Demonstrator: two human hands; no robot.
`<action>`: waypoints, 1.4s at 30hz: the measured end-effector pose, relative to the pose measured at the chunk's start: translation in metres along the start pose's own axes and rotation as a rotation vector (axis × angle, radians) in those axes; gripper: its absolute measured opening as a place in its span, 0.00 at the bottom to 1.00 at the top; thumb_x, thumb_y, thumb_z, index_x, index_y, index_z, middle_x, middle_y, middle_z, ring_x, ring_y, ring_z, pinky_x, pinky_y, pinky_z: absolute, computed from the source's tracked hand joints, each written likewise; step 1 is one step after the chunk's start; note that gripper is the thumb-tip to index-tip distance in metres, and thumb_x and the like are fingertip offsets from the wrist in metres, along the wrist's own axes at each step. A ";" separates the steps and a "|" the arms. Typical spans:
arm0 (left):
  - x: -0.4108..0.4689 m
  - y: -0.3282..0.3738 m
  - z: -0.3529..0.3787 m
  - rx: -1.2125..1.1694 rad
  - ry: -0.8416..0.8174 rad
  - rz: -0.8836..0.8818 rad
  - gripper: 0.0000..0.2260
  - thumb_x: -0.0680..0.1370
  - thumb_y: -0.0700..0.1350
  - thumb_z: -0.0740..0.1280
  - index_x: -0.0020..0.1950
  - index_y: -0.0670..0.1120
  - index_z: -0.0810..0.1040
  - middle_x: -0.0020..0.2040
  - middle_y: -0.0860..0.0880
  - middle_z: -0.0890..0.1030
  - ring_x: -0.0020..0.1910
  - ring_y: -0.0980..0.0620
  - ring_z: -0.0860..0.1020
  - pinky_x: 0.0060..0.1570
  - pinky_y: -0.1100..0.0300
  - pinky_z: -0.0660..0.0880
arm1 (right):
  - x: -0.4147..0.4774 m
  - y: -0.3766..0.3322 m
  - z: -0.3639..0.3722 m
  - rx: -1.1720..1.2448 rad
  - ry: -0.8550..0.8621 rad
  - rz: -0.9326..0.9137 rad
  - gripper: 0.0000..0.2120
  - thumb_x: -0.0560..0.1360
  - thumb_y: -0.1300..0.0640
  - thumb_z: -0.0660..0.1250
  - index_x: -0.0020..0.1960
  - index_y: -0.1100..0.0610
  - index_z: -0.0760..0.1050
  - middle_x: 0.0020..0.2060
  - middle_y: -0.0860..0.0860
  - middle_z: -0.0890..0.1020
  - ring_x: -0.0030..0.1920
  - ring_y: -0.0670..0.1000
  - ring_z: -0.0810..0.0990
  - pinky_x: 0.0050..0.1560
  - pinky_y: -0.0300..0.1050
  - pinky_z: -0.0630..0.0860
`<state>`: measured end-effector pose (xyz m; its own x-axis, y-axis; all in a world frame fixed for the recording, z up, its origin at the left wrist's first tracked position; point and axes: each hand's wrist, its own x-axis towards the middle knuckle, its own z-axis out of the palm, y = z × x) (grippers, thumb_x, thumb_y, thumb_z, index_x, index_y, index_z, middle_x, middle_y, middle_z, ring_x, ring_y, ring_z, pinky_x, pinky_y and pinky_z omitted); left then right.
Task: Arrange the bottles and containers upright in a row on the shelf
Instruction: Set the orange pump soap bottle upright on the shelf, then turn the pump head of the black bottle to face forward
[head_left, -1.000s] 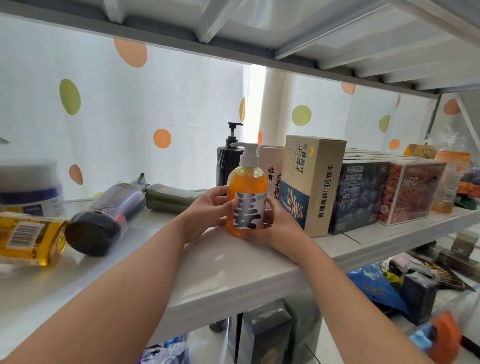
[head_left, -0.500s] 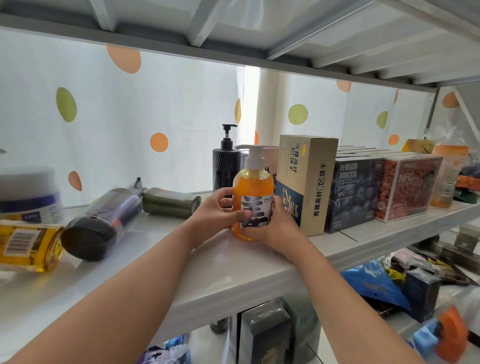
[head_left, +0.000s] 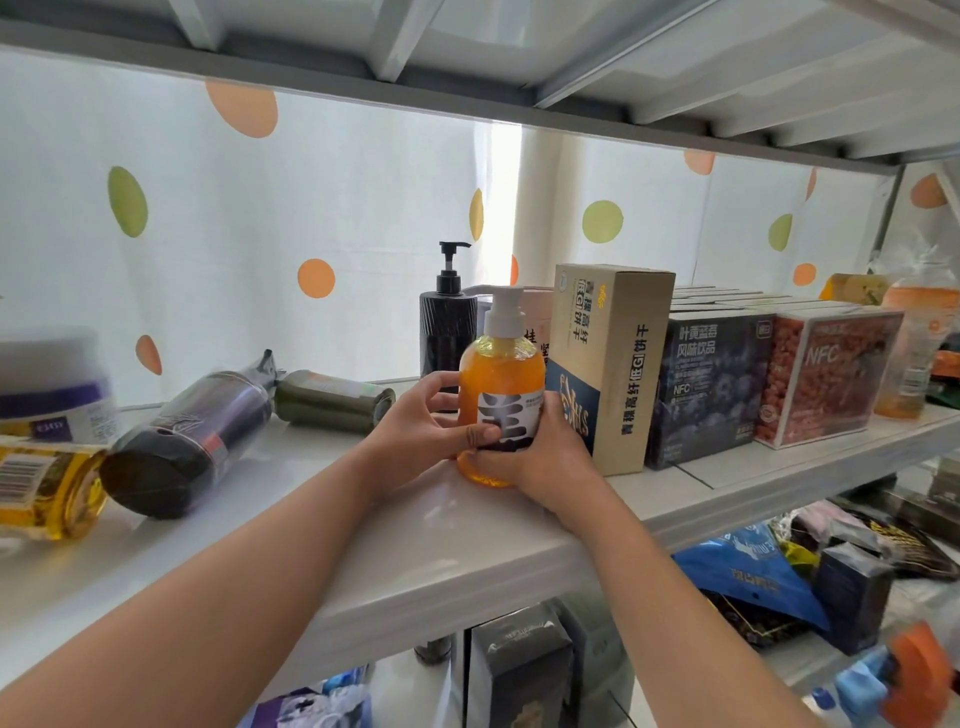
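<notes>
Two hands clasp one orange pump bottle (head_left: 501, 374) between them: our left hand (head_left: 421, 426) curls round its left side with the thumb laid across the black-and-white label, and our right hand (head_left: 540, 457) wraps the lower right side near the base. The bottle is upright, white pump on top, its base down at the white shelf (head_left: 415, 545), though we cannot tell whether it rests there fully. Just behind it stands a black pump bottle (head_left: 448, 327), upright, and beside that a pale pink canister (head_left: 537, 317), partly hidden. Just right of our right hand stands a tall tan biscuit box (head_left: 623, 364), then a dark blue drink box (head_left: 711, 384) and a red box marked NFC (head_left: 826, 374), side by side, with an orange bottle (head_left: 914, 353) at the far right end. To the left of our hands, an olive green tube (head_left: 332, 400) lies on its side, touching or nearly touching the top of a dark bottle (head_left: 192, 436) that also lies down. Further left a yellow bottle (head_left: 47, 488) lies on its side in front of a white jar with a purple band (head_left: 52, 384). Behind everything hangs a white curtain with orange and green dots (head_left: 260, 234).
</notes>
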<state>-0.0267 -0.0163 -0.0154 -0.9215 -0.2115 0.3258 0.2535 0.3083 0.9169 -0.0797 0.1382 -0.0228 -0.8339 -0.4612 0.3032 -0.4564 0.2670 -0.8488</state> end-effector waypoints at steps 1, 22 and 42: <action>-0.001 0.001 0.000 0.011 0.004 -0.001 0.33 0.61 0.48 0.77 0.64 0.48 0.73 0.56 0.44 0.80 0.53 0.46 0.82 0.48 0.52 0.81 | 0.000 0.000 0.000 0.003 -0.001 0.001 0.43 0.62 0.48 0.79 0.70 0.49 0.58 0.62 0.46 0.73 0.57 0.46 0.71 0.52 0.40 0.69; 0.015 0.040 -0.020 0.224 0.440 0.055 0.12 0.78 0.51 0.66 0.60 0.52 0.72 0.55 0.48 0.80 0.53 0.51 0.80 0.50 0.55 0.80 | 0.015 -0.053 -0.027 0.253 0.237 -0.423 0.31 0.71 0.45 0.67 0.72 0.47 0.62 0.63 0.39 0.67 0.63 0.36 0.63 0.61 0.32 0.63; 0.104 0.056 -0.058 0.239 0.272 -0.061 0.29 0.72 0.46 0.73 0.69 0.46 0.64 0.54 0.48 0.71 0.53 0.50 0.72 0.46 0.61 0.70 | 0.132 -0.180 -0.059 -0.527 -0.051 -0.229 0.12 0.75 0.59 0.62 0.56 0.60 0.78 0.53 0.57 0.81 0.48 0.53 0.80 0.53 0.48 0.78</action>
<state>-0.0911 -0.0749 0.0834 -0.8125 -0.4655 0.3510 0.0947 0.4886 0.8673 -0.1254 0.0791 0.1956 -0.6853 -0.5939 0.4215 -0.7277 0.5349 -0.4294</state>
